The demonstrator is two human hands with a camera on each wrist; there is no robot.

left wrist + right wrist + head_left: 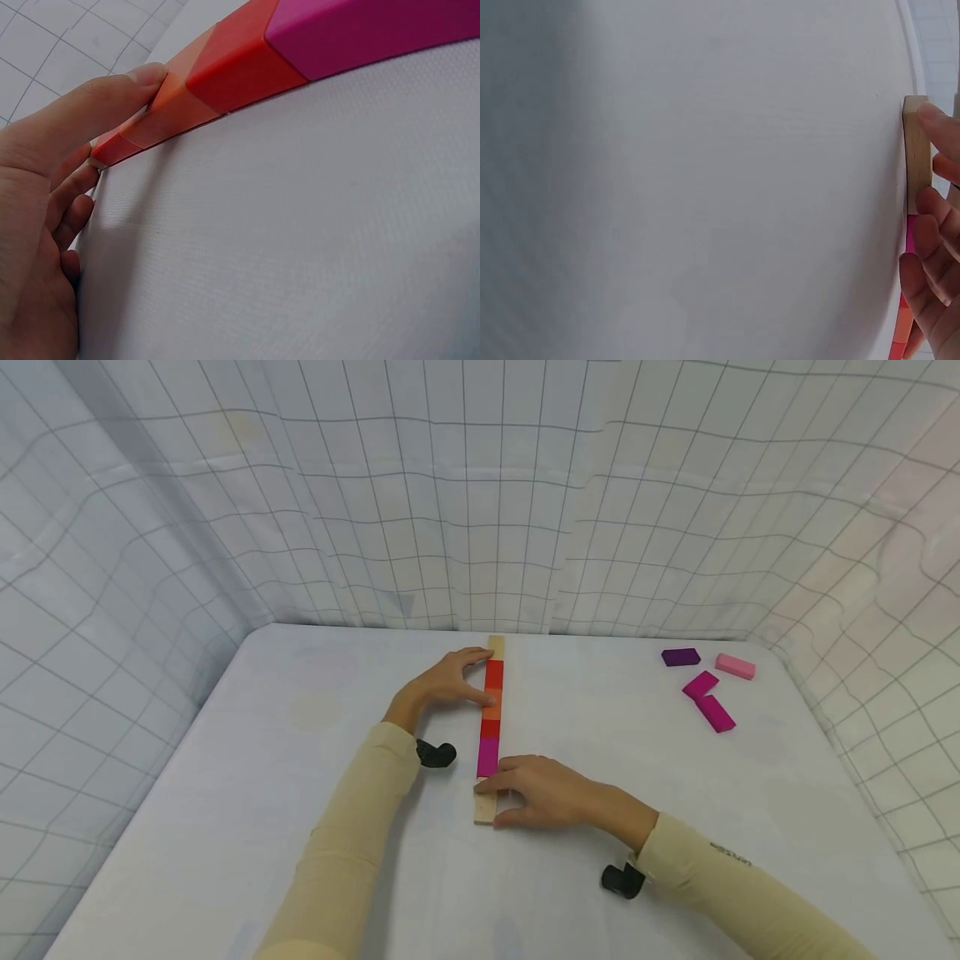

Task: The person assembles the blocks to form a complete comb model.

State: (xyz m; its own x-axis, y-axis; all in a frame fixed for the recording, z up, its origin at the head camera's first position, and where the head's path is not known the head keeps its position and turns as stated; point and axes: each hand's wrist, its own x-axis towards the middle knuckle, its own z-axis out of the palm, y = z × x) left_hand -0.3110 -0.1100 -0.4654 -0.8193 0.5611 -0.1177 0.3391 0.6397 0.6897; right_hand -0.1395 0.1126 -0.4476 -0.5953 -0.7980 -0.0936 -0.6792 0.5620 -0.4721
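- Sleeves, pale, two: right [738, 881] and left [360, 827]; both cut off at the lower edge.
- Near wood [485, 810], one: closes the near end of the row; partly under fingers.
- Right hand [551, 789]: grip narrow, thumb and index to either side of the near wood, apparently pinching it lightly; index largely hidden in the right wrist view.
- Magenta block [488, 756], one: in the row, touching the near wood.
- Near red [490, 728], one: next in line.
- Orange [492, 708]: next; partly under the left thumb, so one block or two cannot be told.
- Loose magenta pair [715, 713]: on the surface [637, 735], to the right, well apart from the row.
- Left hand [446, 678]: grip spread wide, thumb on the orange, fingertips at the far wood; touching, not enclosing.
- Far red [494, 674], one: between orange and far wood.
- Pink block [735, 666], one: loose, right.
- Purple block [681, 657], one: loose, beside the pink.
- Far wood [497, 645], one: far end of the row.
- Gridded cloth [450, 485]: behind the surface.
- Progress, judged: row laid end to end, seemingly being trued; four coloured blocks unplaced, whether surplus or pending unclear.
- Obscured: joints beneath fingers; the row's far end in the left wrist view.
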